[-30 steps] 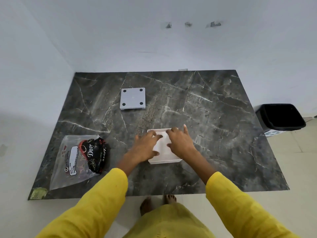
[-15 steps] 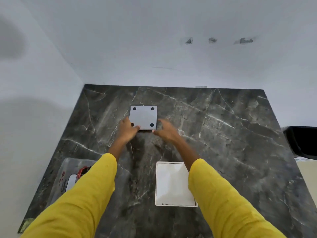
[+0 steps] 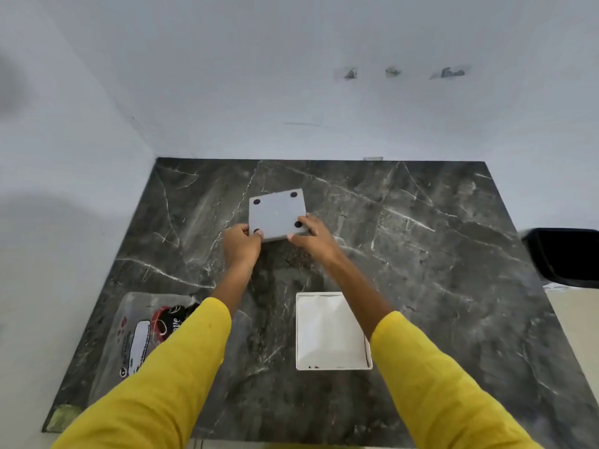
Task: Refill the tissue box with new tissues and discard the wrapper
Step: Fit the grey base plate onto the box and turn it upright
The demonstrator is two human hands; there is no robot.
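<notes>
Dark marble desk (image 3: 421, 254) against a pale wall carries everything. Both hands pinch the grey base plate (image 3: 277, 212): left hand (image 3: 241, 246) at its near left corner, right hand (image 3: 311, 236) at the near right, likely tipping it up so it can close the box. Nearer sits the open white tissue box (image 3: 330, 332), tissues inside. Left of it lies the wrapper (image 3: 142, 338), not yet binned; the black bin (image 3: 564, 254) waits far right.

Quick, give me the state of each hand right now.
Left hand: closed on the near left corner of the grey square panel.
Right hand: closed on the panel's near right corner.
</notes>
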